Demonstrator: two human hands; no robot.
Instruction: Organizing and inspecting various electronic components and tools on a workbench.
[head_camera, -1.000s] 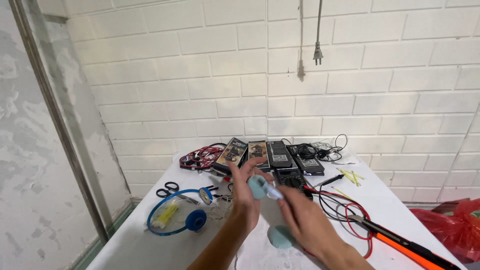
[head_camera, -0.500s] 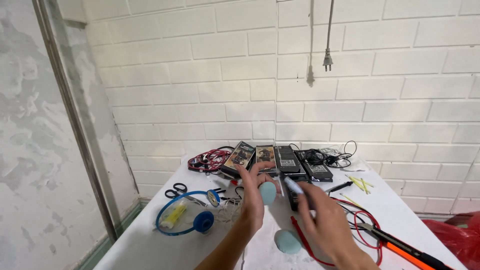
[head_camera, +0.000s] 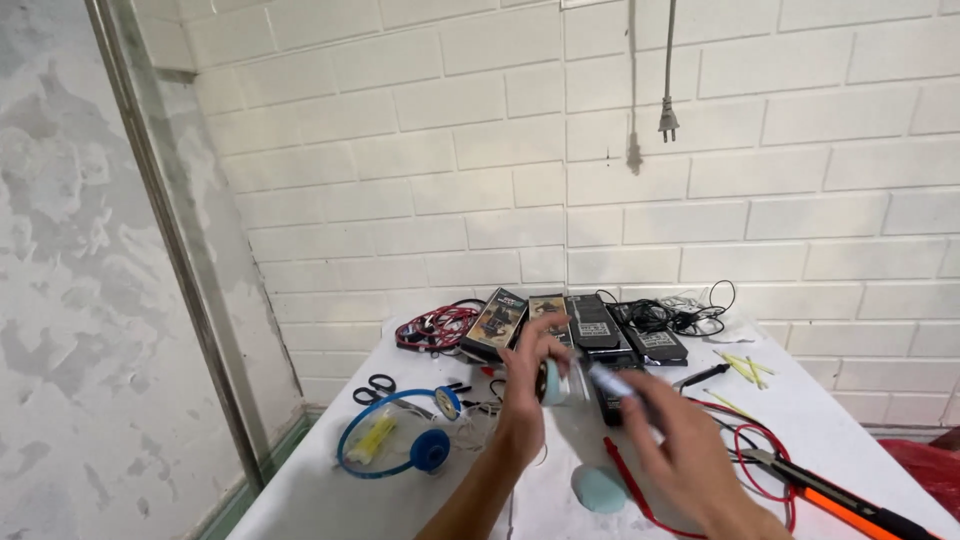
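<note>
Over the white table (head_camera: 330, 490), the left hand (head_camera: 522, 400) pinched a small pale-blue round earpiece (head_camera: 551, 382) upright so the right hand (head_camera: 690, 455), fingers closed around a slim silver pen-like tool (head_camera: 612, 383), could reach its face.

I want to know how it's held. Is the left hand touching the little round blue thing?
Touching. The head view shows the left hand with its fingers wrapped around the round blue thing, no gap between them.
</note>
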